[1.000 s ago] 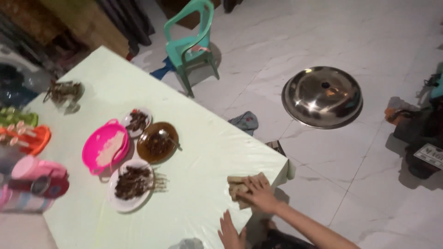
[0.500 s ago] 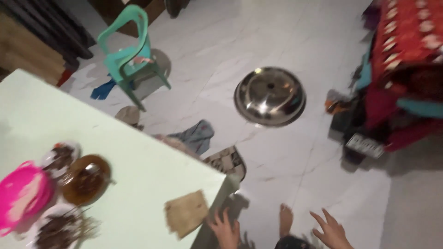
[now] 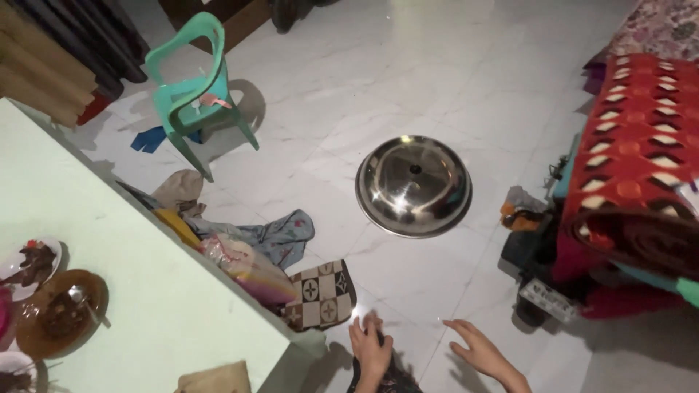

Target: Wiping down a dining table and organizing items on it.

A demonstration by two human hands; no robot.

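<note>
A: While both hands hover low over the floor, what do they have hold of?

B: Nothing. The left hand (image 3: pixel 369 345) sits at six o'clock in the view, fingers loosely spread and palm down, above the pale tiled floor (image 3: pixel 349 94). The right hand (image 3: pixel 480 352) is just to its right, at about five o'clock, open with the fingers fanned out and empty as well.

A: What lies closest to them?

B: A checked brown-and-cream cloth bag (image 3: pixel 320 294), just at ten o'clock from the left hand, on the floor against the corner of the table (image 3: pixel 145 291). Behind it, at nine to ten o'clock, is a heap of crumpled clothes (image 3: pixel 247 251) in blue, yellow and beige, running along the table's edge.

A: And the big shiny thing?

B: A round steel dome lid (image 3: pixel 413 185) lying on the floor at twelve o'clock from the hands, well apart from them, with a small knob hole in its middle.

A: What is on the table?

B: A folded brown cloth (image 3: pixel 215 378) near the table's corner, at nine o'clock from the left hand and not touched by it. Farther left, a brown bowl (image 3: pixel 62 313) with a spoon in it, and a small white plate (image 3: pixel 30 260) of dark food at the frame's edge.

A: Anything else around?

B: A green plastic chair (image 3: pixel 195 87) at eleven o'clock, far up the floor, and a red patterned blanket (image 3: pixel 641 153) piled at two o'clock on the right side.
</note>
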